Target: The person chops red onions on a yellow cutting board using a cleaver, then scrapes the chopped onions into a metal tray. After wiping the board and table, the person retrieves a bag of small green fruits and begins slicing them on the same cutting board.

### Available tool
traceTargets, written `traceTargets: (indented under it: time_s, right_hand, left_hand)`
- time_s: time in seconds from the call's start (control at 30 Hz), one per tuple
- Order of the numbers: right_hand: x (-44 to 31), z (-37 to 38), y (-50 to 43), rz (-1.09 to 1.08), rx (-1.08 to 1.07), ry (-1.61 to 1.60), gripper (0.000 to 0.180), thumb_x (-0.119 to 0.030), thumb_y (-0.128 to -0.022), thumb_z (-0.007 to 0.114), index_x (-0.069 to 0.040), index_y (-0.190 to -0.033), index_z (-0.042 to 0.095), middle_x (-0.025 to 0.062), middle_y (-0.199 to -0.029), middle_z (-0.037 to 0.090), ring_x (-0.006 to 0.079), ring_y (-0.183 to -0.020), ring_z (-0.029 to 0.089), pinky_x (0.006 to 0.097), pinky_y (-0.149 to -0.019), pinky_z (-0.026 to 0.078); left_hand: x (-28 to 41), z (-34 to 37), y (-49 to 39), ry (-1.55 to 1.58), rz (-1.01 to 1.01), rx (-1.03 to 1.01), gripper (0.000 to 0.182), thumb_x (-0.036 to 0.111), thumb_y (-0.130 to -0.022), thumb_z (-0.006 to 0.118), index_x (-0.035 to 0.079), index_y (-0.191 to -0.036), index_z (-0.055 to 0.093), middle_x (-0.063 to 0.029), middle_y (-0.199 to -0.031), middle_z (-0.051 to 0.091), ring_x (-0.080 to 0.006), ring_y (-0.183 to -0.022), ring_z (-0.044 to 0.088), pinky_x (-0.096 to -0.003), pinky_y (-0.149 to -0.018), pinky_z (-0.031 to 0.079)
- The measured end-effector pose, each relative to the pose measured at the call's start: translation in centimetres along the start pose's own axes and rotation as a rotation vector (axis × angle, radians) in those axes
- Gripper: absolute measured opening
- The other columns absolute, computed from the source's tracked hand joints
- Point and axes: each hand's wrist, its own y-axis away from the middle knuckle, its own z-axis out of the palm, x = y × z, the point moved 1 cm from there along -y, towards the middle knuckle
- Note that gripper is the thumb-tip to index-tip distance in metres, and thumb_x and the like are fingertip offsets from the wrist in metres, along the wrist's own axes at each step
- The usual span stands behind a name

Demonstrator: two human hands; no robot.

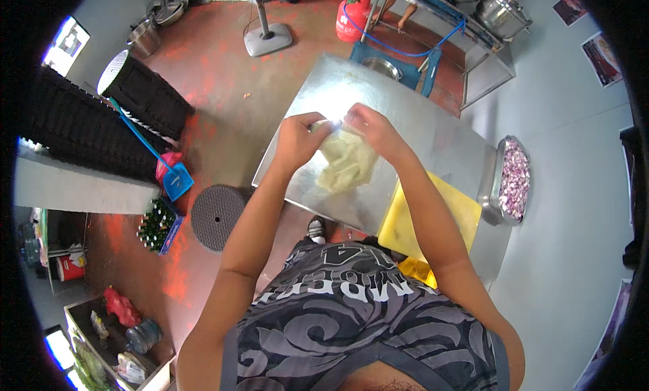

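Note:
A pale yellow-green cloth or thin bag (pixel 350 162) hangs crumpled over the stainless steel table (pixel 324 91). My left hand (pixel 301 140) pinches its upper left edge between thumb and fingers. At the upper right edge is my right hand (pixel 372 129), its fingers bent and slightly blurred; the glare between the hands hides detail. Beneath my right forearm lies a yellow cutting board (pixel 456 203). Farther right, a steel tray (pixel 489 198) holds chopped purple and white pieces, perhaps onions (pixel 514 180).
A round dark stool (pixel 217 216) stands left of the table, near a blue dustpan (pixel 178 180) and a crate of bottles (pixel 157 226). Beyond are a fan base (pixel 267 38), a red gas cylinder (pixel 352 18) and a metal stand with pots (pixel 499 13); a person's bare leg shows behind it.

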Motion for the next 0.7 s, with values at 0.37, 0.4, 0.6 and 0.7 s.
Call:
traceTargets:
  time_s: [0.37, 0.4, 0.6, 0.7]
  right_hand:
    - [0.2, -7.3, 0.2, -0.373, 0.436, 0.169, 0.021, -0.002, -0.086, 0.060, 0.000, -0.104, 0.070, 0.0084, -0.096, 0.073, 0.0176, -0.093, 0.069, 0.0303, -0.087, 0.052]
    - [0.6, -8.1, -0.3, -0.349, 0.476, 0.133, 0.022, -0.002, -0.088, 0.059, 0.000, -0.106, 0.070, 0.0072, -0.097, 0.073, 0.0158, -0.093, 0.068, 0.0297, -0.086, 0.052]
    - [2.6, -14.2, 0.9, -0.251, 0.551, -0.178, 0.020, -0.017, -0.092, 0.072, -0.003, -0.105, 0.075, 0.0040, -0.090, 0.074, 0.0106, -0.084, 0.066, 0.0277, -0.076, 0.051]
    - [4.6, -17.0, 3.6, -0.181, 0.547, 0.143, 0.021, -0.018, -0.090, 0.075, 0.000, -0.101, 0.075, 0.0029, -0.089, 0.074, 0.0096, -0.081, 0.064, 0.0262, -0.073, 0.050]
  left_hand:
    - [3.0, -7.4, -7.8, -0.106, 0.266, -0.325, 0.037, 0.037, -0.083, 0.084, 0.002, -0.086, 0.074, -0.0009, -0.064, 0.058, -0.0140, -0.061, 0.051, -0.0347, -0.059, 0.042]
    - [2.4, -8.0, -8.6, -0.147, 0.330, -0.327, 0.037, 0.036, -0.082, 0.084, 0.002, -0.088, 0.074, -0.0010, -0.064, 0.057, -0.0142, -0.061, 0.050, -0.0345, -0.059, 0.042]
    - [-3.5, -11.3, -7.8, -0.284, 0.074, -0.465, 0.036, 0.031, -0.080, 0.085, 0.001, -0.096, 0.075, -0.0001, -0.069, 0.060, -0.0111, -0.065, 0.051, -0.0331, -0.060, 0.042]
    - [-6.0, -13.1, -6.1, -0.135, 0.038, -0.462, 0.028, 0.025, -0.083, 0.084, 0.001, -0.092, 0.075, 0.0016, -0.075, 0.065, -0.0084, -0.071, 0.056, -0.0298, -0.062, 0.045]
